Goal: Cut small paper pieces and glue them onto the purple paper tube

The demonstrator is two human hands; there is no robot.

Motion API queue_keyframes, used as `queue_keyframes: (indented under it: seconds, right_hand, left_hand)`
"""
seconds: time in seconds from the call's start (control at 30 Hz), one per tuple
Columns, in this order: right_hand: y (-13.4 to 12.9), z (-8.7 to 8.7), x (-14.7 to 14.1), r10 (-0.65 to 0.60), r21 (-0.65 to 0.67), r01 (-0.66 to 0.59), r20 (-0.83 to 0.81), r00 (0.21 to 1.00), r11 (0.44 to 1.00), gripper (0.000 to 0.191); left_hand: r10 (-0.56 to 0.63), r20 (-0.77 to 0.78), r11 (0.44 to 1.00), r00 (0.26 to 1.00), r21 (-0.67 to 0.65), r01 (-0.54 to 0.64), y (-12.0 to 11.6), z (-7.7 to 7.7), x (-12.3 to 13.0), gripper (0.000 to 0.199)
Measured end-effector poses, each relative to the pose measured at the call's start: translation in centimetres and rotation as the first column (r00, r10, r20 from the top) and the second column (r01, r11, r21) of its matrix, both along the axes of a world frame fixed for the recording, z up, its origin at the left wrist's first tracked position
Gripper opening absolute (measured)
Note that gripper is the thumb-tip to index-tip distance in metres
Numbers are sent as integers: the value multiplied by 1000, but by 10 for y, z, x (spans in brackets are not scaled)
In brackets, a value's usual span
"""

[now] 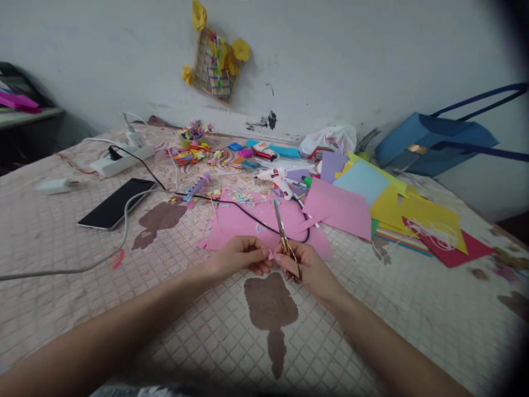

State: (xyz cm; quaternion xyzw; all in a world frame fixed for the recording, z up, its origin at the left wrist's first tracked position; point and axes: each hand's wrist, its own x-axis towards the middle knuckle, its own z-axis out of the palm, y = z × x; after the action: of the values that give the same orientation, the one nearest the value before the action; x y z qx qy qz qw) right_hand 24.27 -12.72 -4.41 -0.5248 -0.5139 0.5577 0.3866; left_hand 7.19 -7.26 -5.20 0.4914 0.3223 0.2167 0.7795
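A small piece of pink paper sits between my two hands at the middle of the table. My left hand is closed, with thumb and fingers pinching that piece. In my right hand are gold-handled scissors, their blades pointing away from me. The right fingertips also touch the pink piece. Just beyond my hands lies a large pink sheet, with small paper clippings scattered on its far part. A white glue gun rests past the scissor tips, its black cord crossing the sheet.
Coloured paper sheets are piled at the right, near a blue bag. On the left are a black phone or tablet, a power strip and a grey cable. A flower pot stands at the back.
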Motion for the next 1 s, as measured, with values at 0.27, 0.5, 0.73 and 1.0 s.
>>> queue_keyframes:
  seconds: [0.27,0.5,0.73,1.0]
  right_hand:
    - [0,-1,-1,3,-1,-3,-8,1000,1000,19]
    - [-1,-3,-2,5,19,-5,-15,1000,1000,19]
    - [-4,0,-2,-3,54,6,-43,999,999,32]
    - [-12,1,-1,109,30,-110,47,993,993,34]
  left_hand:
    - [-3,22,1000,1000,-9,3,-1,0,0,37]
    - [-15,-16,1000,1000,15,15,-2,3,1,30]
    - [49,24,999,999,5,-49,6,3,-5,26]
    - [176,133,984,976,-20,-174,14,8,-10,20]
